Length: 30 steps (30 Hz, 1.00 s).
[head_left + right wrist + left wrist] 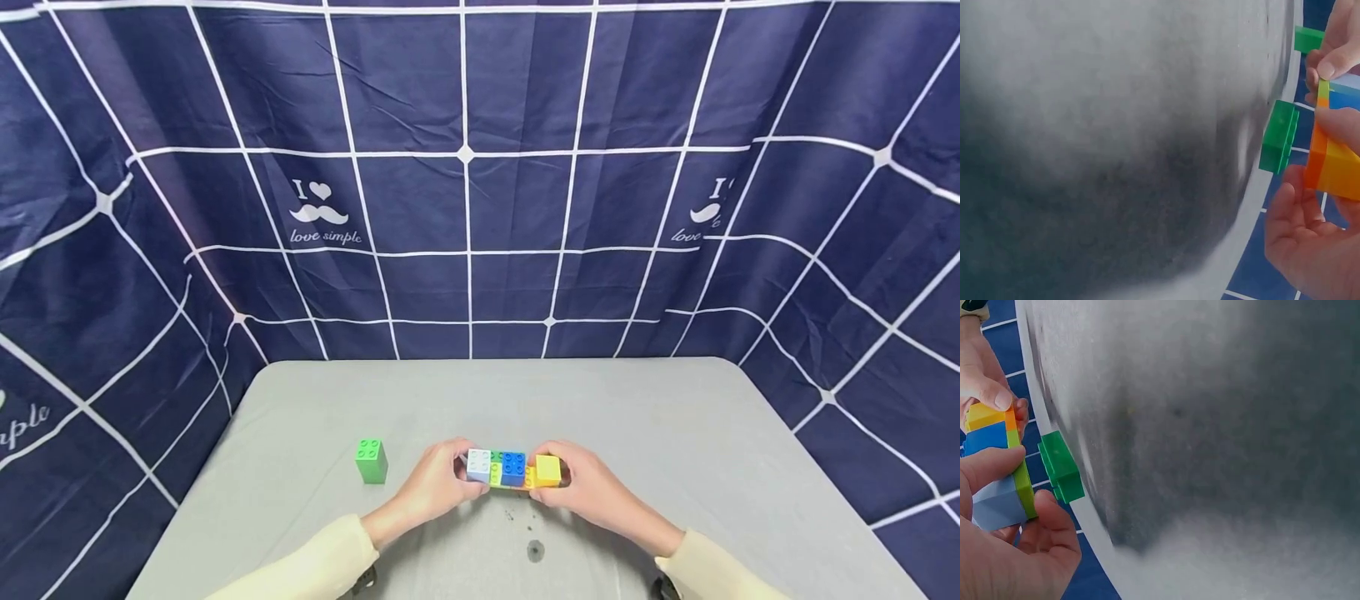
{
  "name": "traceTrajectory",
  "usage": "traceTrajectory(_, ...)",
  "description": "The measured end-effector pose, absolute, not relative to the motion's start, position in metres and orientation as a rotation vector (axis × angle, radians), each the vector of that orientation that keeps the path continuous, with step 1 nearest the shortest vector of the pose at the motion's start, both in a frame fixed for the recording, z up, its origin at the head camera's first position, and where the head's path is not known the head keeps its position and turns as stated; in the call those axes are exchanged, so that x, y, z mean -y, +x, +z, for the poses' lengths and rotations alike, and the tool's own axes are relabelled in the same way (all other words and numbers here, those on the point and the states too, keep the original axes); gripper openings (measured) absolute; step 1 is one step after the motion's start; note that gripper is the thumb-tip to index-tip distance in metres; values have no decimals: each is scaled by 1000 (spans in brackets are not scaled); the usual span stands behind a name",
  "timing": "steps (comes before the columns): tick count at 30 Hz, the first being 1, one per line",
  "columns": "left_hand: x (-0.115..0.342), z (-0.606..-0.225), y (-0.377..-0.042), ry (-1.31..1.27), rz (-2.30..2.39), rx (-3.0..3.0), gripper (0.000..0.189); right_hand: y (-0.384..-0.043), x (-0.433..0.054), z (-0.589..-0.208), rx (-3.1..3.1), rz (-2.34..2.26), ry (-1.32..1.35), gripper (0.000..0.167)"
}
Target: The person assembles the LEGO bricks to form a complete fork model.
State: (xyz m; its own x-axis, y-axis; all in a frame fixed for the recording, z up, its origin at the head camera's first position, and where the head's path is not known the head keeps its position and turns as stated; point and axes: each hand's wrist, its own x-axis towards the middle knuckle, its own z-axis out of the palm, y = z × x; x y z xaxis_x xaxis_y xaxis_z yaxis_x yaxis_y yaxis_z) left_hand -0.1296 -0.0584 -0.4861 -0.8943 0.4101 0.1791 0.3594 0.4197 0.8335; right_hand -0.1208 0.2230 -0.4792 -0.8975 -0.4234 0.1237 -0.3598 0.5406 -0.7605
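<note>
Both hands hold one row of toy building bricks. My left hand (441, 482) pinches the left end, with thumb and fingers around the pale blue brick (478, 465) and the lime plate (1023, 490) under it. My right hand (581, 479) grips the other end at the yellow brick (548, 471) and the orange plate (1317, 153). Between them sits a dark blue brick (513, 468). Close to the plates' underside, a green brick (1060, 467) shows in both wrist views, a gap visible between; in the head view the row mostly hides it.
A tall green brick (372, 462) stands on the grey table (637, 408), left of my left hand. A dark spot (536, 550) marks the cloth nearer to me. Navy curtains (525, 200) with white grid lines enclose the back and sides.
</note>
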Motion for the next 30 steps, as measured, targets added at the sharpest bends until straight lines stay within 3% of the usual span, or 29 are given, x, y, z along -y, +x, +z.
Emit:
traceTrajectory(16, 56, -490, -147, 617, 1501, -2607, 31, -153, -223, -478, -2694, -1165, -696, 29)
traceTrajectory(30, 53, -491, -152, 530, 1499, -2552, 31, -158, -220, -479, -2711, -1133, -687, 29)
